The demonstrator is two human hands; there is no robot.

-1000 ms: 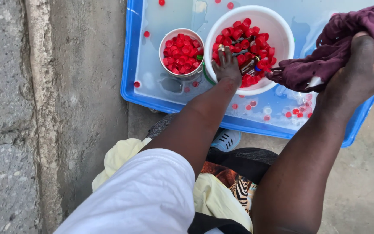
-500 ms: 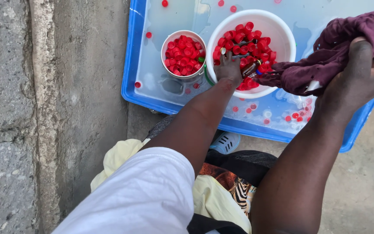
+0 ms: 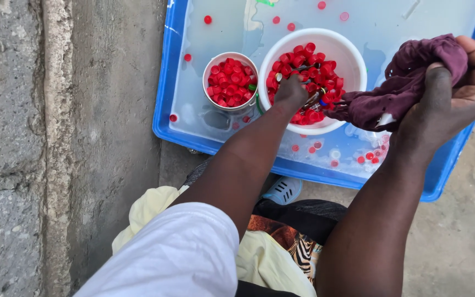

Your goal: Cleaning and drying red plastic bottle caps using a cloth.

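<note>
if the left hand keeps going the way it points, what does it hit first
Probably the red caps in the white bowl: the left hand points up into the bowl, already over its near rim. Depth is unclear; its fingertips may already touch them.

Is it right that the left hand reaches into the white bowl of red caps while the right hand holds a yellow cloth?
Not quite. The head view shows the cloth in the right hand is dark maroon, not yellow. The left hand does reach into the white bowl of red caps.

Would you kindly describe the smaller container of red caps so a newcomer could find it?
Start at the blue tray of water. Inside it, left of the big white bowl, stands the small metal cup, brimful of red caps; it alone is narrow and grey-rimmed.
</note>
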